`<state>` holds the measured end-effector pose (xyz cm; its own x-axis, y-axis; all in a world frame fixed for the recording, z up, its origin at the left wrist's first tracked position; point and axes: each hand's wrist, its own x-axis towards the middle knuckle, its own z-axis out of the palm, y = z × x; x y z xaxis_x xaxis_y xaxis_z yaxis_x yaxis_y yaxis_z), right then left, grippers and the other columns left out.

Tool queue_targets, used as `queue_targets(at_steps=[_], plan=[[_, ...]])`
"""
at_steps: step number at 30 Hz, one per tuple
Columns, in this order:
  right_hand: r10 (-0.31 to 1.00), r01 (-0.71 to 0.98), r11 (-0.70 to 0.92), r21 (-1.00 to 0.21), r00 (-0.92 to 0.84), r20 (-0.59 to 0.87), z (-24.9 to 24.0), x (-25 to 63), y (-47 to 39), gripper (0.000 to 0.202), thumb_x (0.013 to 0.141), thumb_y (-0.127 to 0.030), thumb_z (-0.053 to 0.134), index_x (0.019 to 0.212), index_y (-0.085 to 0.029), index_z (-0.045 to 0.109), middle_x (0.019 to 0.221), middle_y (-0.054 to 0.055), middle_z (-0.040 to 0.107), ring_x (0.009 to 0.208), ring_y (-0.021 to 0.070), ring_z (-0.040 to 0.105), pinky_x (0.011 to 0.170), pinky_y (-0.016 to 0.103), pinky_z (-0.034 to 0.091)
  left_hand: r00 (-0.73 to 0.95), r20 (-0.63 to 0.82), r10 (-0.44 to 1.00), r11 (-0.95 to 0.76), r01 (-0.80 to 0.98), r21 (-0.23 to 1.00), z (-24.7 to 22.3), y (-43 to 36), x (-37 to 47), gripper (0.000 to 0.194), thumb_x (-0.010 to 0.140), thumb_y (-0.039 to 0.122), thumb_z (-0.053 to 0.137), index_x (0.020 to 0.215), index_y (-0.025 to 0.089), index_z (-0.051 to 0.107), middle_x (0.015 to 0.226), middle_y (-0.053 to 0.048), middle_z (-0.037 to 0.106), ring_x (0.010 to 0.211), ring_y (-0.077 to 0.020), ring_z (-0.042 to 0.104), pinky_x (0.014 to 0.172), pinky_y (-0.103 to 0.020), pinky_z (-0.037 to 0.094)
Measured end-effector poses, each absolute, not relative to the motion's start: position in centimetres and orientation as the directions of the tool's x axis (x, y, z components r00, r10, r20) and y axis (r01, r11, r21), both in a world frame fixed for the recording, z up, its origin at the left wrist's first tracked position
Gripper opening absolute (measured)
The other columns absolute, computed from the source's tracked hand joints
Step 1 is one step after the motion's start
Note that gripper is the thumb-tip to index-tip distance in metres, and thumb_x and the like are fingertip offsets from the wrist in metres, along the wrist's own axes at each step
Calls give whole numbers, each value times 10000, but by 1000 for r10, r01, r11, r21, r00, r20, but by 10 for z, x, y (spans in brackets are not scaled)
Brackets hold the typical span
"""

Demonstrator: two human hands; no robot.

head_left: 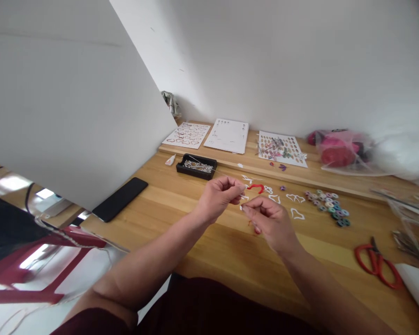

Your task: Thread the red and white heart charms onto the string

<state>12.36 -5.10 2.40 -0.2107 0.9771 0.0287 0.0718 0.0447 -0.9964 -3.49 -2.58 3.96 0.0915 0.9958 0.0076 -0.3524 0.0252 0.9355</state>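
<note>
My left hand [222,197] is closed in a pinch above the table, with a thin pale strand or wire [218,171] by its fingers. What it grips is too small to name. Close beside it my right hand [269,221] is also pinched, a small white bit showing at its fingertips. A red curved piece [256,186] appears just past the fingertips; I cannot tell whether it is held or lying down. Below the right fingers shows a small red piece [257,229]. White curved outline shapes [295,198] lie on the wood beyond the hands.
A black tray [196,166] of small beads stands at the back left, near a black phone-like slab [120,199]. Several thread spools [330,204] cluster to the right. Red-handled scissors [377,265] lie nearer me. Printed sheets [226,136] rest along the raised back strip.
</note>
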Motion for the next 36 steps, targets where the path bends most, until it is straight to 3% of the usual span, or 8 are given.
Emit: queue_targets(at_steps=[5,9,15,19,23,27,31,36], plan=[[949,294,279,-914,-233,214,38,129,-59,149,866,-343,668,809,-207,687,513,-64,410,459,98,374,457,259,293,49,75,996,-67,-149,987,37,-24,-41,241,739,349,757,758,140,638,667,6,629,568,-74,521,570,-220,436],[927,445,375,-813,-194,321,55,140,-55,112,864,-319,668,834,-226,721,483,-80,335,441,90,291,454,264,237,157,69,985,-81,73,994,41,-25,-50,210,773,330,727,767,135,649,651,-1,624,563,-80,522,554,-219,404],[925,512,381,-770,-215,314,70,157,-31,124,840,-329,693,809,-222,746,492,-70,326,469,92,265,463,276,210,357,-12,934,-5,46,999,44,-26,-55,195,775,313,730,793,131,662,658,1,625,569,-79,532,560,-217,420],[952,434,284,-855,-233,198,57,162,-17,191,800,-406,730,773,-217,745,508,-51,411,488,97,303,478,278,220,428,-83,900,106,-30,994,47,-26,-55,229,746,323,765,790,123,664,666,1,628,583,-81,551,603,-236,465],[977,171,55,-984,-212,17,34,157,-11,293,680,-482,820,727,-213,715,564,-36,523,491,86,341,475,265,242,433,-89,897,168,-148,975,49,-27,-56,268,705,329,818,784,124,665,686,4,642,615,-87,573,639,-248,478],[956,-58,-172,-983,-249,-153,15,146,-17,303,618,-428,871,691,-214,668,488,-77,441,436,59,260,445,248,180,398,-41,917,178,-315,932,48,-27,-54,246,700,292,834,723,121,658,847,-34,699,695,-90,619,713,-257,497],[938,-88,-207,-974,-300,-172,4,139,-24,255,689,-408,842,764,-215,694,472,-93,384,428,57,237,443,249,150,383,-65,921,254,-466,848,53,-29,-52,253,678,272,853,724,122,655,894,-57,725,715,-113,661,715,-264,518],[948,-79,-205,-976,-264,-178,0,140,-24,279,678,-406,851,741,-202,671,533,-75,482,424,45,275,429,237,168,390,-24,920,244,-525,815,68,-33,-54,214,705,251,839,742,124,671,726,-44,710,645,-110,648,651,-228,517]])
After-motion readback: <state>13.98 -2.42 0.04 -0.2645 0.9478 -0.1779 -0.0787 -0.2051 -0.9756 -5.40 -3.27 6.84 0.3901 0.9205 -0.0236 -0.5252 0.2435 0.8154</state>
